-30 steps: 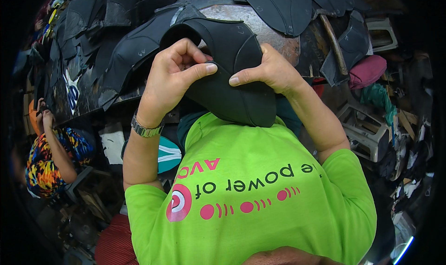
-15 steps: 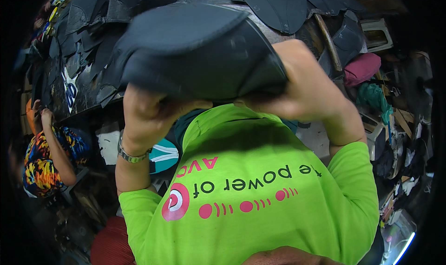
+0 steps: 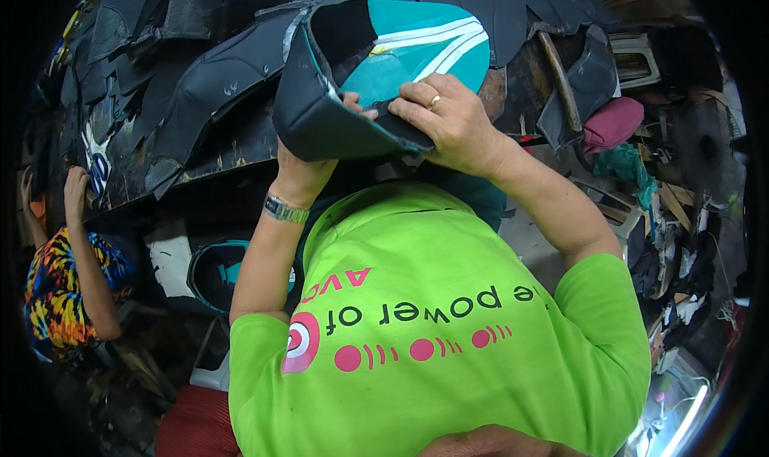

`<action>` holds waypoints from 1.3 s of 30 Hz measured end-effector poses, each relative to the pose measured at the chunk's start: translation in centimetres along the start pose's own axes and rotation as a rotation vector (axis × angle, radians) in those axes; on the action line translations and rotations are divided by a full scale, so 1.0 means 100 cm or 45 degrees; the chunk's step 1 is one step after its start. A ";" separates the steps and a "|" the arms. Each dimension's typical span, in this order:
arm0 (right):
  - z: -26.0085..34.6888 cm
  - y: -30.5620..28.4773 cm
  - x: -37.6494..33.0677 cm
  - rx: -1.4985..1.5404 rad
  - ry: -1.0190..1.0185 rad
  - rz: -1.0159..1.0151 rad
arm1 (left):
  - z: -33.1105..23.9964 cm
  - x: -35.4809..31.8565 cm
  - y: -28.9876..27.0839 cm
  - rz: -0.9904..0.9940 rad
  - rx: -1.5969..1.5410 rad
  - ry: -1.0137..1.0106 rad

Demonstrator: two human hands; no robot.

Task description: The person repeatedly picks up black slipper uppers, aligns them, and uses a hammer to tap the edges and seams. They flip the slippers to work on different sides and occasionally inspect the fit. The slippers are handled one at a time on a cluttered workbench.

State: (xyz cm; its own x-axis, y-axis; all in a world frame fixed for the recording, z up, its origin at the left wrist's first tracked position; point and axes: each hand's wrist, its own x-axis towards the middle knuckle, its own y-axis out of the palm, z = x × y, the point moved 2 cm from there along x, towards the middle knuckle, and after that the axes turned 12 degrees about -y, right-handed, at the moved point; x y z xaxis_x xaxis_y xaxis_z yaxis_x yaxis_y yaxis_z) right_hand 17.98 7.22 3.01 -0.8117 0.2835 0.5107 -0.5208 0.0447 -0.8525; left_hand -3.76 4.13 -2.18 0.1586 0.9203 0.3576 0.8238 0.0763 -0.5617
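Note:
A stitched cover [image 3: 336,128], black outside with a teal inner face crossed by white strips, is raised at the edge of the workbench, its hollow side facing up. It looks like a seat cover. My left hand [image 3: 303,173] grips its near left wall from below; fingertips show inside over the rim and the rest of the fingers are hidden. My right hand [image 3: 452,124], with a ring on one finger, pinches the near right rim, fingers bent over the black edge. Left of the cover, dark cut panels [image 3: 232,80] lie overlapping on the bench.
Blue-handled scissors [image 3: 98,165] lie at the bench's left edge, near another person's hand [image 3: 76,193]. A hammer-like wooden handle [image 3: 559,80] rests at the right. Beyond it are a maroon bundle [image 3: 613,124] and green cloth [image 3: 625,169]. Another teal-edged piece [image 3: 216,277] sits below the bench.
The cover has turned from black outside up to teal inside up. My right hand has shifted left along its rim; my left hand has moved right and lies under it.

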 end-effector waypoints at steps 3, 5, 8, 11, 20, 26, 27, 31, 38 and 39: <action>0.002 -0.017 -0.003 0.212 0.132 0.073 | -0.007 -0.005 -0.004 -0.060 0.197 0.043; -0.008 -0.035 -0.015 0.392 0.224 0.141 | -0.011 -0.010 -0.005 -0.116 0.478 0.082; -0.040 -0.067 -0.049 -0.038 0.669 -0.205 | -0.008 -0.011 -0.004 -0.115 0.433 0.036; -0.083 -0.076 -0.083 -0.754 1.060 0.269 | -0.006 -0.010 -0.003 -0.093 0.409 0.014; -0.122 -0.085 -0.102 -0.643 1.224 0.178 | -0.016 -0.011 -0.004 -0.108 0.587 -0.023; -0.044 -0.102 -0.048 0.143 1.018 -0.541 | -0.013 -0.011 0.001 -0.172 0.443 -0.061; -0.031 -0.100 -0.039 0.245 0.968 -0.565 | -0.013 -0.010 0.002 -0.178 0.422 -0.059; -0.002 -0.098 -0.018 0.565 0.958 -0.734 | -0.013 -0.012 -0.002 -0.167 0.491 -0.017; 0.010 -0.104 -0.002 0.611 0.668 -0.815 | -0.011 -0.011 0.000 -0.170 0.458 -0.028; 0.012 -0.096 0.000 0.572 0.659 -0.651 | -0.011 -0.011 -0.001 -0.169 0.462 -0.024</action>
State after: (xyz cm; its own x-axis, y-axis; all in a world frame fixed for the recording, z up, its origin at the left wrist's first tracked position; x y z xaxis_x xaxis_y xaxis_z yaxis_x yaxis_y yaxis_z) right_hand 22.70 5.63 11.33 -0.2824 0.7387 0.6120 -0.9341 -0.0666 -0.3506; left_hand -3.39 2.72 -1.74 0.0505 0.8998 0.4334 0.5900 0.3233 -0.7399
